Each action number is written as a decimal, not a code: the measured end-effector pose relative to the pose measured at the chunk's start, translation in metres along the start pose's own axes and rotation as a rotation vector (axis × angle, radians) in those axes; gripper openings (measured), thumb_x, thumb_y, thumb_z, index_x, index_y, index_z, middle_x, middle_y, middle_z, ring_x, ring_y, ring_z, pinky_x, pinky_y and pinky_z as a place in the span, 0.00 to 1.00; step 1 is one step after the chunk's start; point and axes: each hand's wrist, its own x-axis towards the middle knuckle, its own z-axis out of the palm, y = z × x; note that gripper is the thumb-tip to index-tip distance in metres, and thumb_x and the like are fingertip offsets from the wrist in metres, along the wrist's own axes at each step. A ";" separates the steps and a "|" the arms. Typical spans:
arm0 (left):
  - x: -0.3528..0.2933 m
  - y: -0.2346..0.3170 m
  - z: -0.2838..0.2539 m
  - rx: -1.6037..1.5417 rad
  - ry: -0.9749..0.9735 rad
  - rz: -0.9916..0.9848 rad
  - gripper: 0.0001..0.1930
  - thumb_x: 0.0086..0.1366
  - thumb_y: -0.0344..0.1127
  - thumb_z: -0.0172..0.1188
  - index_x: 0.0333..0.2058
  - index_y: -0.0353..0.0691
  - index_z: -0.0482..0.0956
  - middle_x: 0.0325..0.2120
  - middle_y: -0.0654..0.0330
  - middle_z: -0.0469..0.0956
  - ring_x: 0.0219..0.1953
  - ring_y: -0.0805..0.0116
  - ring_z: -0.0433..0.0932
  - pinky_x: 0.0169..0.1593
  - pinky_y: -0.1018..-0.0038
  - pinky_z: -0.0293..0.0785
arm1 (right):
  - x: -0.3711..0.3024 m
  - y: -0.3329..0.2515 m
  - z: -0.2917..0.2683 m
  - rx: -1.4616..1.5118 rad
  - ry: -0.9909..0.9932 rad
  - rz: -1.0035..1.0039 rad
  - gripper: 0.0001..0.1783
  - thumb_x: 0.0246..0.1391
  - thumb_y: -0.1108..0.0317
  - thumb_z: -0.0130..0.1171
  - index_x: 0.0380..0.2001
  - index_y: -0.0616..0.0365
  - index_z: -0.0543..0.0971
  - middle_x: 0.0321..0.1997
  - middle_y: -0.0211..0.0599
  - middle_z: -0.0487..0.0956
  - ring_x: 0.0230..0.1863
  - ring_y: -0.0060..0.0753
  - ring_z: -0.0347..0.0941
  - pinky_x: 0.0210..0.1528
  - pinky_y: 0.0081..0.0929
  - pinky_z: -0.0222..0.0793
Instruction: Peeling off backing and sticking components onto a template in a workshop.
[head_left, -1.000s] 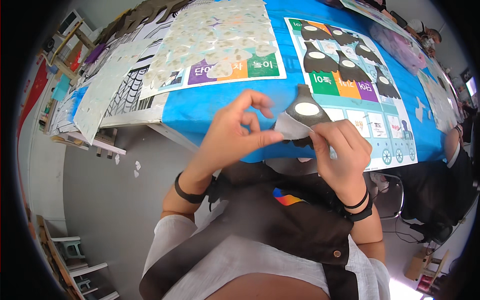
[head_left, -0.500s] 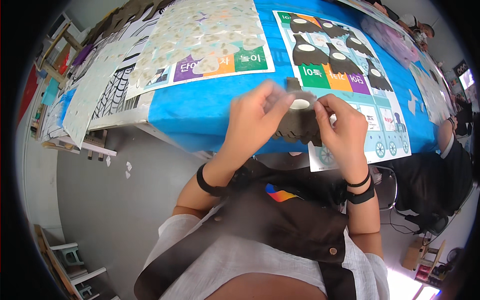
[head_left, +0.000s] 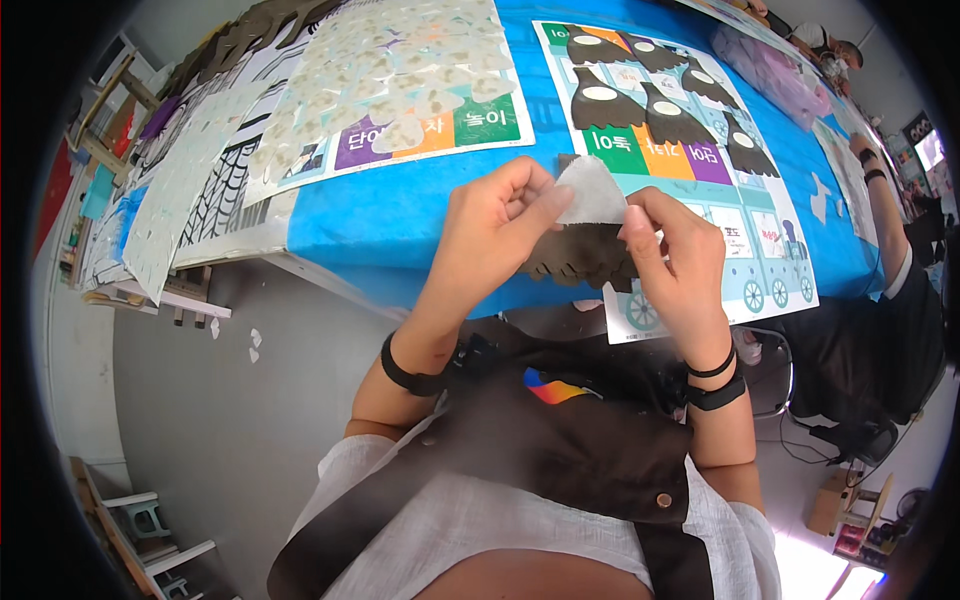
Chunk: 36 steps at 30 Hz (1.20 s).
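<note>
Between my hands, at the table's near edge, a pale grey-white piece [head_left: 592, 192] with a rounded top stands raised. My left hand [head_left: 500, 225] pinches its left side between thumb and fingers. At its lower right corner, my right hand [head_left: 680, 262] is closed with thumb and fingertips together. Just below the pale piece is a dark brown cutout [head_left: 580, 255] with a jagged lower edge. My hands partly cover this cutout, so whether the two are joined cannot be told.
A blue cover [head_left: 400, 200] lies over the table. On it, a printed sheet [head_left: 625, 185] bears several dark cutouts [head_left: 603, 98] with white ovals. Left lies another sheet [head_left: 440, 130] with many pale spotted pieces. At right, another person's arm [head_left: 885, 205] reaches onto the table.
The dark upper part with a white oval between my hands has given way to a raised pale surface. My hands moved slightly left. The other person's arm now reaches further up the table.
</note>
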 end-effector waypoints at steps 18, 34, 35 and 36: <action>-0.001 -0.004 0.010 -0.085 0.176 -0.012 0.09 0.67 0.28 0.64 0.42 0.30 0.75 0.25 0.60 0.82 0.20 0.83 0.75 0.21 0.84 0.67 | 0.009 0.010 0.005 -0.065 0.026 0.034 0.11 0.62 0.60 0.61 0.30 0.54 0.81 0.18 0.36 0.77 0.19 0.40 0.75 0.23 0.33 0.65; 0.001 -0.023 0.026 0.526 0.236 0.154 0.12 0.63 0.21 0.61 0.42 0.34 0.70 0.16 0.63 0.72 0.18 0.81 0.67 0.23 0.77 0.61 | 0.017 0.026 0.020 -0.140 -0.153 0.325 0.14 0.55 0.57 0.60 0.25 0.55 0.85 0.18 0.40 0.81 0.23 0.48 0.80 0.29 0.39 0.73; 0.001 -0.024 0.027 0.526 0.231 0.153 0.12 0.63 0.21 0.61 0.42 0.34 0.70 0.16 0.63 0.72 0.18 0.81 0.67 0.23 0.77 0.61 | 0.017 0.026 0.020 -0.140 -0.151 0.329 0.14 0.55 0.57 0.60 0.25 0.55 0.85 0.18 0.40 0.81 0.23 0.48 0.80 0.29 0.39 0.73; 0.001 -0.025 0.027 0.579 0.237 0.180 0.13 0.60 0.21 0.61 0.42 0.34 0.69 0.15 0.60 0.71 0.17 0.68 0.71 0.23 0.70 0.65 | 0.017 0.026 0.021 -0.151 -0.147 0.322 0.14 0.54 0.57 0.60 0.25 0.55 0.85 0.17 0.41 0.81 0.23 0.47 0.80 0.29 0.39 0.73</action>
